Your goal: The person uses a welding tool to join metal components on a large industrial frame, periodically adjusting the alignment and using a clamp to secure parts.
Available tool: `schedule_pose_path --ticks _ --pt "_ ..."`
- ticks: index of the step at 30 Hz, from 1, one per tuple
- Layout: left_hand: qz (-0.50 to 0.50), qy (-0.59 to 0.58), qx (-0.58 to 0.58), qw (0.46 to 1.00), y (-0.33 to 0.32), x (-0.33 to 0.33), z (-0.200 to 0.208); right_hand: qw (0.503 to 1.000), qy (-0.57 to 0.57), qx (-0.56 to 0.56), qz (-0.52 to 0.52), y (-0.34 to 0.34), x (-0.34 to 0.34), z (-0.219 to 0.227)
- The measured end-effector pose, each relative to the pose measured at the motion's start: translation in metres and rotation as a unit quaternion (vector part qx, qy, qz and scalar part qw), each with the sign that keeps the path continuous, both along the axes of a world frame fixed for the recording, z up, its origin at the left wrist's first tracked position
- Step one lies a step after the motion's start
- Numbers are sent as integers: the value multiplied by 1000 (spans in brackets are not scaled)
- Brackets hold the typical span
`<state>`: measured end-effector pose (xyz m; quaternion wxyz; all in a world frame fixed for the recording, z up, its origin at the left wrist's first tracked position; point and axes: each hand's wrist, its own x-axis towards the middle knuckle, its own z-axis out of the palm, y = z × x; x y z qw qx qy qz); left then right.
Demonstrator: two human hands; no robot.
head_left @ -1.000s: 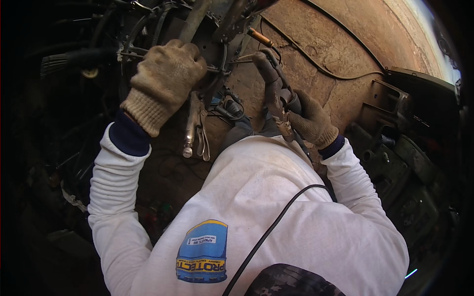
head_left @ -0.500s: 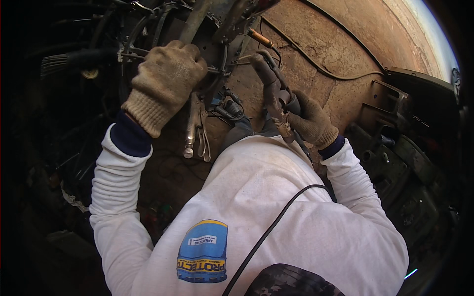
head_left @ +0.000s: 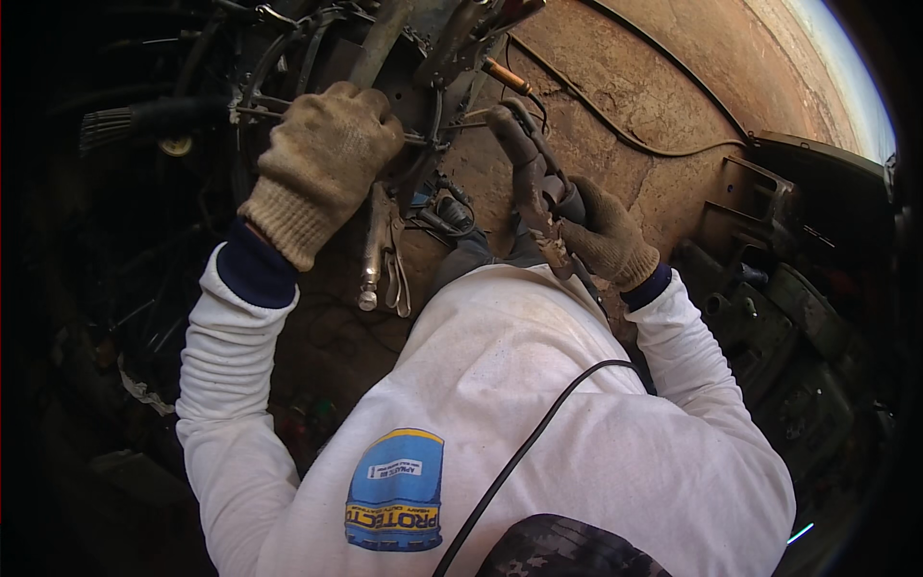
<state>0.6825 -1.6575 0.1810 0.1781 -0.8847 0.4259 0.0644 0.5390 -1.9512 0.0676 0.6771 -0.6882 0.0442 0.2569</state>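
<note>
My left hand (head_left: 330,149), in a tan knit glove, is curled into a fist on a dark metal frame (head_left: 317,53). A grey metal bar (head_left: 378,48) rises just beyond its knuckles, and a thin rod shows on both sides of the fist. What the fingers close on is hidden. Below that hand hang locking pliers (head_left: 378,250), handles downward. My right hand (head_left: 611,236), gloved alike, is closed round a worn, curved metal piece (head_left: 531,188) with rounded, tube-like parts. It is held upright near my waist.
Another clamp-like tool (head_left: 452,43) sits on the frame. A stiff-bristled brush end (head_left: 111,127) shows at the left. Past the frame is an orange-handled tool (head_left: 507,75) with a cable. A hose (head_left: 615,125) crosses the brown ground. Dark green metal parts (head_left: 798,337) lie to the right.
</note>
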Motion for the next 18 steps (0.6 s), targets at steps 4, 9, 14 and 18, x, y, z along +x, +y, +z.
schedule_pose_path --ticks 4,9,14,18 --pt "-4 -5 -2 1000 0 0 1 1000 3 -7 9 1 3 5" --pt "-9 -5 -26 1000 1 -1 0 1000 19 1 21 0 7 9" --pt "-7 1 -40 999 2 -1 -1 998 45 -11 34 -1 15 18" --pt "-9 -3 -34 999 3 0 -3 996 84 9 40 -3 24 34"
